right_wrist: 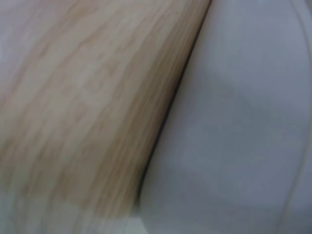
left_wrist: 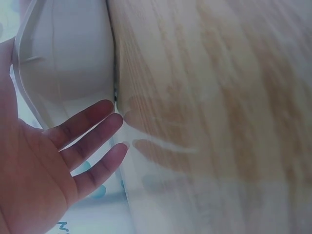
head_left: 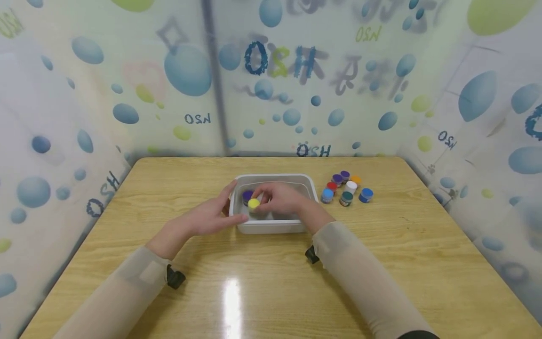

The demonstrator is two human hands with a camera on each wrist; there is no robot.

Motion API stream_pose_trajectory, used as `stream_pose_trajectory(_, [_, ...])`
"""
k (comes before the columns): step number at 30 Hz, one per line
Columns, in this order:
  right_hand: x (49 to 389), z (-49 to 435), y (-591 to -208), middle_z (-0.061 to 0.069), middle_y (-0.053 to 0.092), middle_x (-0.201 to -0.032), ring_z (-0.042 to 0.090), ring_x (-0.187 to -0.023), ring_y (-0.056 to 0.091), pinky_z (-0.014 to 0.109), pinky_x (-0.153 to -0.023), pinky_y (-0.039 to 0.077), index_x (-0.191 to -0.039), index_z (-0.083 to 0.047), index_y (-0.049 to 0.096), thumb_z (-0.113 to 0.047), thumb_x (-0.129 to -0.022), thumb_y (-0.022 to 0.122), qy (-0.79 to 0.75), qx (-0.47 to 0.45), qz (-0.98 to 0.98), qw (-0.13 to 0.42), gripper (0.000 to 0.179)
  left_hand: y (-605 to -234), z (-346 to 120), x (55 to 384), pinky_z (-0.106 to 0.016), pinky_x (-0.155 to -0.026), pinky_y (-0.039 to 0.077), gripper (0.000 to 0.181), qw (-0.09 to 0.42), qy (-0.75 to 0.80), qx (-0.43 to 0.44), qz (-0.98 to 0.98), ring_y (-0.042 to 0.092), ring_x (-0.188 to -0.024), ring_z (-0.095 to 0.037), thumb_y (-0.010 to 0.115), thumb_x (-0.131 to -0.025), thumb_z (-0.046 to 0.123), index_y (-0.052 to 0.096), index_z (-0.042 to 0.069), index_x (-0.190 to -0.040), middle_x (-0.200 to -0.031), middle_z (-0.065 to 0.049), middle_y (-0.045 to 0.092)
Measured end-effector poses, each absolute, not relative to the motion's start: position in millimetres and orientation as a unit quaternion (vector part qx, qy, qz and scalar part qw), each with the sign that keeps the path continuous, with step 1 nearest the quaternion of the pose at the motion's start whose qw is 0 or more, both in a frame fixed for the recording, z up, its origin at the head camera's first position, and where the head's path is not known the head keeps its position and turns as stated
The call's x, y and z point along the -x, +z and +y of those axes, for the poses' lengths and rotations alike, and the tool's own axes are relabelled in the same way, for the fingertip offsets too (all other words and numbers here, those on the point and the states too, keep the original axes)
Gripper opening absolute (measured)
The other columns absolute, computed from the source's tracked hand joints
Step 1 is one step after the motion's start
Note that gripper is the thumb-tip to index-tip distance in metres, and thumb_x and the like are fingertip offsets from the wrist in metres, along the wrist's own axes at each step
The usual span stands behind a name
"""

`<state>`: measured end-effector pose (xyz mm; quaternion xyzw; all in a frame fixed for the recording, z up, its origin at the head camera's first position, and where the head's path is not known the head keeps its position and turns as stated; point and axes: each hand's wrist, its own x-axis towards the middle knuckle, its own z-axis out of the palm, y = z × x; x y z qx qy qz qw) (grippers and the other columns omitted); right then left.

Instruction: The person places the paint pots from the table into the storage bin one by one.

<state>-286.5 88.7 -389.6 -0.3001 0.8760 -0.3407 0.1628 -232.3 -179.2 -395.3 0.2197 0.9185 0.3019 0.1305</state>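
A white rectangular basin (head_left: 275,228) stands on the table. Inside it, at the left, sits a small jar with a purple lid (head_left: 247,197). My right hand (head_left: 281,197) reaches down into the basin and pinches a small jar with a yellow lid (head_left: 253,204) between thumb and fingers, just in front of the purple one. At the basin's left end is my left hand (head_left: 211,214), its thumb by the front left corner of the rim. In the left wrist view, the fingers (left_wrist: 92,141) spread loosely beside the outer wall. The right wrist view shows only basin wall and tabletop, no hand.
Right of the basin stands a cluster of small jars with colored lids, among them a red one (head_left: 331,187), a white one (head_left: 351,187), a dark green one (head_left: 346,198) and a blue one (head_left: 366,195). Patterned curtains (head_left: 271,108) enclose the wooden table (head_left: 271,278) behind and at both sides.
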Motion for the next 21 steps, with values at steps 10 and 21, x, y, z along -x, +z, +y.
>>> stream_pose_trajectory(10, [288.5,85.7,-390.3,0.001,0.078,-0.1,0.012,-0.079,0.07,0.026,-0.073,0.058,-0.13,-0.016,0.074,-0.022,-0.1,0.082,-0.327,0.299,0.878,0.18,0.032,-393.3,-180.0,231.4,-0.037,-0.088,0.056,0.115,0.131,0.305,-0.223,0.917,0.068,-0.108,-0.018,0.066,-0.103,0.068,-0.005,0.016,-0.177,-0.121,-0.007,0.072])
stream_pose_trajectory(21, [288.2,85.0,-390.2,0.004,0.081,-0.107,0.016,-0.075,0.073,0.029,-0.071,0.061,-0.138,-0.015,0.071,-0.013,-0.103,0.076,-0.35,0.293,0.866,0.207,0.036,-394.0,-179.1,232.7,-0.04,-0.09,0.057,0.115,0.131,0.296,-0.223,0.919,0.069,-0.109,-0.018,0.065,-0.103,0.069,-0.005,0.015,-0.177,-0.119,-0.006,0.073])
